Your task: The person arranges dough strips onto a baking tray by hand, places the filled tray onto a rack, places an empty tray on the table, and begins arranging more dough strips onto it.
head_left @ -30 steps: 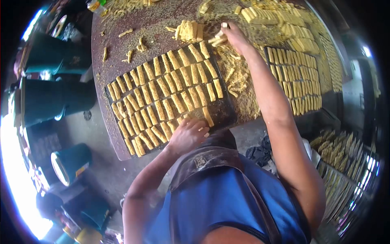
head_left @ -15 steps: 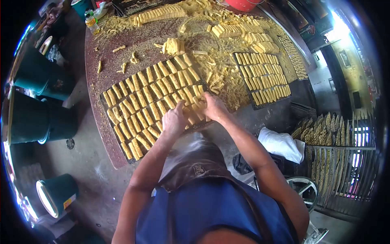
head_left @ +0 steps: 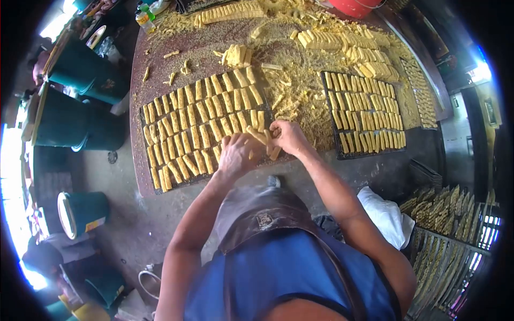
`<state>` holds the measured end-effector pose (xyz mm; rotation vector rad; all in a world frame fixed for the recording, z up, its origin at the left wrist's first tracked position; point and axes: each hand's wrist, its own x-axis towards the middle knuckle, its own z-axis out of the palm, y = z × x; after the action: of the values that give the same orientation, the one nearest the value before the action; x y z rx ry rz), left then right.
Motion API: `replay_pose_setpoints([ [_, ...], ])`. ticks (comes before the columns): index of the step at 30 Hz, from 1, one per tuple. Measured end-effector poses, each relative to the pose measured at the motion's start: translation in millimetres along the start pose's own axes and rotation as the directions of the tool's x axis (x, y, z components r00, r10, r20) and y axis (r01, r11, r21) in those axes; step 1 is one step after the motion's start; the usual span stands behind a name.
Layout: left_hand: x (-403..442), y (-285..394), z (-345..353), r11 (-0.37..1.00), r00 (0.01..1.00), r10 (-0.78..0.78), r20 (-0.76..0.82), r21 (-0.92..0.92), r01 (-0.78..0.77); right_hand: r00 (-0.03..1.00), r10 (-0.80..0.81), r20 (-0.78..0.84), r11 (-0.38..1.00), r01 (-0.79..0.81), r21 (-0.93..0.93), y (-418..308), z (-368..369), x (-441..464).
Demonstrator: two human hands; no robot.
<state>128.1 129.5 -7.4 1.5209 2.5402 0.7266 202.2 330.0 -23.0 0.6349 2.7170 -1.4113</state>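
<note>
"Two hands at dark tray (head_left: 199, 178). Right hand (head_left: 289, 138)?"

"Over tray's near right corner. Fingers bent toward thumb, pinching pale sticks (head_left: 259, 135)."

"Left hand (head_left: 235, 156)?"

"Low over tray's near edge, just beside right hand. Fingers curled downward; contact under fingertips hidden, cannot tell."

"Other sticks?"

"In rows on tray. Small stack (head_left: 238, 56) just beyond tray's far edge. More rows on second tray (head_left: 339, 152), right of dark tray, apart. Crumbs (head_left: 308, 109) between trays."

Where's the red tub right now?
In the head view, the red tub is at the top, right of centre, at the table's far end, just beyond the stacked pale sticks.
</note>
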Motion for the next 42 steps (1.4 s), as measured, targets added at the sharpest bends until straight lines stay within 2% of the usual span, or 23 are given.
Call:
replay_pose_setpoints([
  [1,1.3,3.7,4.8,0.999,0.995,-0.025,-0.095,-0.027,0.023,0.999,-0.010,0.034,1.000,0.009,0.016,2.5,-3.1,-0.9],
  [6,17.3,13.3,14.2,0.999,0.997,0.039,-0.074,0.035,-0.036,0.994,-0.071,0.087,0.995,0.065,0.074,9.0,-16.1,10.9],
  [8,12.0,7.2,11.1,1.000,0.999,0.030,0.032,0.004,-0.030,0.988,-0.141,-0.062,0.986,0.146,0.077,10.3,-8.9,14.6],
  [9,9.2,4.5,10.4,0.999,0.998,0.042,0.037,-0.002,-0.042,0.982,-0.181,-0.063,0.981,0.176,-0.077,1.9,-13.9,10.1],
  [12,3.8,-4.3,5.4,0.989,0.993,0.113,-0.036,-0.095,-0.116,0.972,-0.145,-0.185,0.979,0.114,-0.170,0.9,-11.7,-2.6],
  [13,3.9,-3.3,3.2,0.984,0.990,0.118,-0.074,-0.123,-0.127,0.970,-0.083,-0.228,0.989,0.052,-0.140,6.4,-5.1,-5.2],
  [16,7.0,-5.0,3.3,0.975,0.990,0.137,-0.045,-0.168,-0.143,0.973,-0.005,-0.229,0.986,-0.034,-0.163,2.8,6.2,-16.6],
  [17,8.8,-6.7,8.4,0.972,0.983,0.151,-0.100,-0.164,-0.166,0.955,-0.054,-0.293,0.994,0.022,-0.111,-1.1,11.4,-17.4],
  [18,12.6,-9.4,10.4,0.968,0.982,0.154,-0.112,-0.184,-0.173,0.964,-0.025,-0.265,0.989,-0.015,-0.149,-6.7,13.9,-17.3],
  [20,11.0,-14.1,14.0,0.973,0.991,0.124,-0.039,-0.191,-0.130,0.964,0.001,-0.264,0.991,-0.036,-0.128,-10.5,22.0,-15.2],
  [23,5.0,-18.8,10.9,0.954,0.979,0.201,-0.023,-0.223,-0.201,0.948,-0.007,-0.318,0.991,-0.036,-0.129,-5.4,21.6,-13.5],
  [24,4.1,-17.8,6.1,0.945,0.976,0.218,-0.020,-0.244,-0.216,0.949,-0.010,-0.315,0.991,-0.032,-0.129,-8.2,20.0,-12.5],
  [26,10.0,-20.3,-0.7,0.932,0.980,0.189,-0.061,-0.304,-0.198,0.953,-0.097,-0.287,0.946,-0.001,-0.324,-19.5,15.6,-16.6],
  [27,11.5,-26.9,5.0,0.941,0.989,0.116,-0.092,-0.310,-0.139,0.970,-0.136,-0.200,0.905,0.039,-0.424,-26.1,13.0,-19.8],
  [28,18.9,-32.1,4.4,0.948,0.991,0.045,-0.128,-0.306,-0.083,0.973,-0.146,-0.179,0.908,0.060,-0.416,-33.3,13.4,-21.8],
  [29,25.1,-34.7,4.4,0.974,0.984,-0.074,-0.165,-0.223,0.036,0.990,-0.103,-0.098,0.894,0.049,-0.445,-40.3,17.5,-27.1],
  [30,35.2,-36.9,3.0,0.978,0.982,-0.125,-0.140,-0.186,0.098,0.998,-0.057,-0.018,0.878,0.042,-0.477,-43.7,19.2,-28.1],
  [32,55.7,-39.9,3.2,0.993,0.988,-0.036,-0.151,-0.115,0.019,0.995,-0.098,0.025,0.880,0.099,-0.465,-40.2,17.5,-20.9],
  [33,64.5,-36.7,-1.5,0.994,0.998,-0.013,-0.066,-0.112,0.005,0.998,-0.041,0.044,0.878,0.057,-0.476,-38.7,18.9,-16.3],
  [36,77.2,-33.5,-0.4,1.000,1.000,0.011,0.010,-0.024,-0.011,0.992,0.048,0.119,0.895,0.011,-0.447,-48.0,9.8,-9.2],
  [38,80.8,-35.6,6.4,0.999,0.999,-0.030,0.022,-0.026,0.031,0.985,0.041,0.167,0.977,-0.004,-0.215,-39.3,4.6,-4.5],
  [39,81.0,-32.2,5.6,0.998,0.998,-0.059,0.008,-0.025,0.059,0.987,0.090,0.137,0.987,-0.070,-0.143,-32.9,8.3,-3.4],
  [42,75.8,-39.7,7.1,0.990,0.993,-0.092,-0.071,-0.118,0.083,0.998,-0.006,0.065,0.970,0.021,-0.244,-16.3,12.8,-4.7],
])
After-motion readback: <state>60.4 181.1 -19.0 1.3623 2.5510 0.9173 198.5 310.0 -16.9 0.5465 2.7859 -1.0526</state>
